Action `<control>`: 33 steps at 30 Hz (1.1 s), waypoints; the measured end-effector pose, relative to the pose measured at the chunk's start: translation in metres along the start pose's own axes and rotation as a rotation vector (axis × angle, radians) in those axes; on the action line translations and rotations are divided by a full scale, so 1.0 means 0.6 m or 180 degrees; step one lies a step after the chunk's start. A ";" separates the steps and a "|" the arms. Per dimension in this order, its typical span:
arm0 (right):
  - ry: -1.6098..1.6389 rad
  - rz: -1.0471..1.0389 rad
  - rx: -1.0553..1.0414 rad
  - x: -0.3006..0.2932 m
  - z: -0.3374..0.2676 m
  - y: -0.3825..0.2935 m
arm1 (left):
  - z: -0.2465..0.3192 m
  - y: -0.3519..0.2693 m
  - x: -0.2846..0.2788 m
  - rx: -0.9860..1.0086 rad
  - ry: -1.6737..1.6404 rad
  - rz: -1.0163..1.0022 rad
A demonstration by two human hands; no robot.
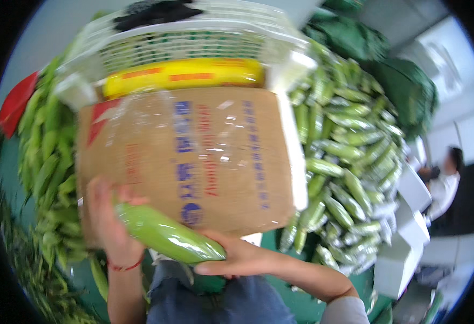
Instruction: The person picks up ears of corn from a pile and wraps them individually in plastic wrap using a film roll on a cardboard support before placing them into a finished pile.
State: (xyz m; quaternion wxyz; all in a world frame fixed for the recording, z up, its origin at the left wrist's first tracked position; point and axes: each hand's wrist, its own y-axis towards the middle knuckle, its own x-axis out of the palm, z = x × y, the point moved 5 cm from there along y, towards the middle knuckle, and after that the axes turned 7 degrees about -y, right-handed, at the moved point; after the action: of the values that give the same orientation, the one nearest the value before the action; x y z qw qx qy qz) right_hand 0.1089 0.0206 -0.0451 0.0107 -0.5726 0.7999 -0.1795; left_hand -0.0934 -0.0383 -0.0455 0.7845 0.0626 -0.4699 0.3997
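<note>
A green ear of corn in its husk point(168, 235), shiny as if under clear film, lies slanted between both hands above the near edge of a flat cardboard box point(237, 162). My right hand point(233, 255) grips its lower right end. My left hand point(113, 218), blurred and with a red cord at the wrist, is at its upper left end; whether the fingers close on it is unclear. Clear film lies on the box. Beyond the box is a yellow roll point(184, 75) with red print, in front of a white plastic crate point(180, 40).
Unwrapped husked corn point(48, 154) is heaped at left beside a red object point(17, 104). Film-wrapped ears point(354, 154) pile up at right, near green sacks point(407, 89) and white boxes point(398, 251). A black glove point(156, 14) rests on the crate. A person point(445, 182) sits far right.
</note>
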 end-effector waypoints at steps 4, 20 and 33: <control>-0.2195 0.1210 -0.0595 -0.063 -0.125 -0.017 | 0.011 -0.031 -0.070 0.0179 0.0078 0.0533; 0.2555 0.3302 -0.2286 -0.129 -0.044 -0.107 | -0.127 -0.122 0.115 0.0408 0.4682 -0.3083; -0.3351 0.6467 0.1735 -0.529 0.175 -0.637 | -0.158 -0.240 0.323 0.1265 0.4296 -0.4398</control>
State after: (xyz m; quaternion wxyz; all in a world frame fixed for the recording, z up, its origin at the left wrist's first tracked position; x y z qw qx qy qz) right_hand 0.5901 0.1771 -0.0885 0.6002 0.3457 0.7213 0.0051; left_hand 0.1168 0.0202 0.0948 0.9243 0.2128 0.2921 -0.1229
